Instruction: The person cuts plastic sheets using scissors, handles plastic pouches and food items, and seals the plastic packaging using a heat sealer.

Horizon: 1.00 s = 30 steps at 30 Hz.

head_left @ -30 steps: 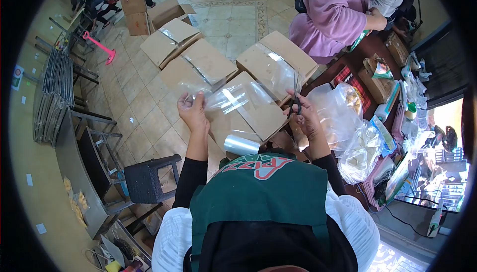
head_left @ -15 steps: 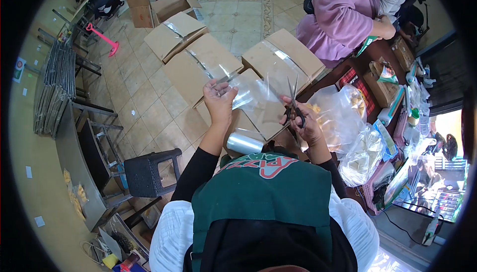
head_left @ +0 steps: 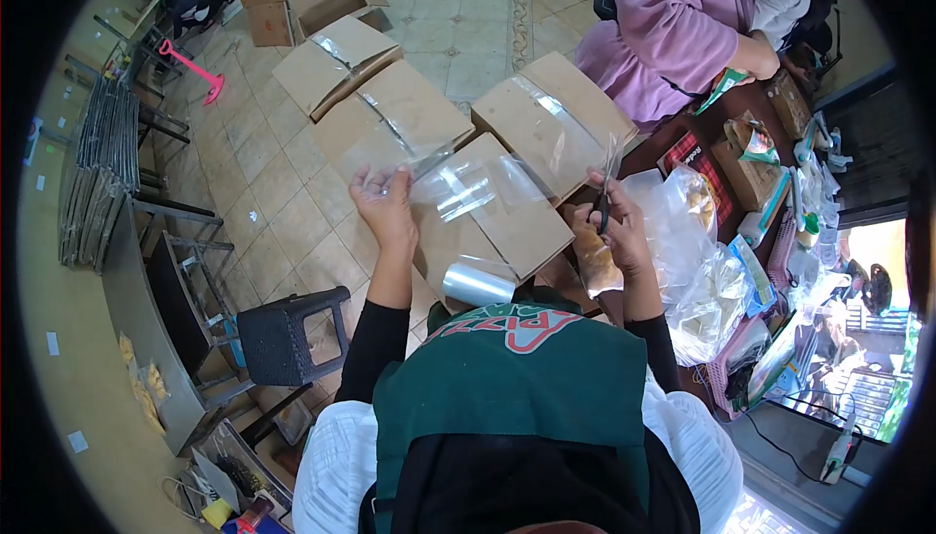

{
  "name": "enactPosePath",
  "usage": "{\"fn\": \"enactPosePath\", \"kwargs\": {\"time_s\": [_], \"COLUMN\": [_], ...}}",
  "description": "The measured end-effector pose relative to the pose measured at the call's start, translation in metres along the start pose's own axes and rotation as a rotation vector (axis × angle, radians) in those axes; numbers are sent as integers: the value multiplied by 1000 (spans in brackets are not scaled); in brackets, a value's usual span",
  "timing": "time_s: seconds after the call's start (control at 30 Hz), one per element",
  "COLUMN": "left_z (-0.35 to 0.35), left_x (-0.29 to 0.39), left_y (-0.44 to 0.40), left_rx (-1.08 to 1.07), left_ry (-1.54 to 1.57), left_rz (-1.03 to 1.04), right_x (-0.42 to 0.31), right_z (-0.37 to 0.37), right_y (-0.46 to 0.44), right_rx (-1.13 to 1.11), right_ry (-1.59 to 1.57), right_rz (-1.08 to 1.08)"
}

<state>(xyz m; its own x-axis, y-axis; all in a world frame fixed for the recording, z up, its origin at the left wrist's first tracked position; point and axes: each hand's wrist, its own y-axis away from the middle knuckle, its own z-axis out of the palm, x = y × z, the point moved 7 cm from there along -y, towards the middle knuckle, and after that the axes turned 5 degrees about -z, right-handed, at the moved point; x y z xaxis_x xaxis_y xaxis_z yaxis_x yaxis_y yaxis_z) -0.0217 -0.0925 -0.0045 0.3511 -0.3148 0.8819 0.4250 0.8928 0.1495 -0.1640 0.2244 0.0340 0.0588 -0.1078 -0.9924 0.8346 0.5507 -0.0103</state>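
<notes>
Leftmost, a black stool stands on the tiles, off to the side, likely so the legs get room. Next, the left hand: thumb and fingertips look pressed together on the near-left edge of a clear film, fingers curled; exact grip hard to see. Film spreads from there over the front carton, probably held by its edge so it stays flat, not bunched. A clear roll lies on that carton's near edge, close to the body, presumably for easy reach. Taped cartons behind sit side by side, the right rear carton among them; the tape likely holds their flaps down. Right hand: fingers wrapped around the handles of black-handled scissors, blades pointing up and away, apparently to clear the fingers; can't tell whether the blades are parted. Film's right end, too transparent to trace. Far right, filled plastic bags crowd the dark table near that hand.
</notes>
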Motion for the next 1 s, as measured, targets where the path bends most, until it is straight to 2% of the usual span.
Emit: {"fn": "enactPosePath", "kwargs": {"time_s": [0.13,0.23,0.53,0.63,0.83,0.93,1.0], "left_z": [-23,-34,-50,-46,12,10,3], "left_x": [-4,-11,-20,-22,-45,-49,-53], "left_y": [0,6,11,15,31,41,38], "left_rx": [96,140,216,205,-311,-272,-271], "left_ry": [17,-37,-45,111,648,420,450], "left_rz": [-24,-61,-37,-179,-635,-683,-703], "right_x": [0,7,16,22,22,22,22], "right_z": [-10,-11,-3,7,33,39,43], "right_y": [0,1,8,5,-7,-8,-9], "right_rx": [17,27,-14,-80,-215,-254,-269], "right_ry": [101,143,130,195,666,843,846], "right_rz": [53,-23,-39,-19,-59,-222,-194]}}
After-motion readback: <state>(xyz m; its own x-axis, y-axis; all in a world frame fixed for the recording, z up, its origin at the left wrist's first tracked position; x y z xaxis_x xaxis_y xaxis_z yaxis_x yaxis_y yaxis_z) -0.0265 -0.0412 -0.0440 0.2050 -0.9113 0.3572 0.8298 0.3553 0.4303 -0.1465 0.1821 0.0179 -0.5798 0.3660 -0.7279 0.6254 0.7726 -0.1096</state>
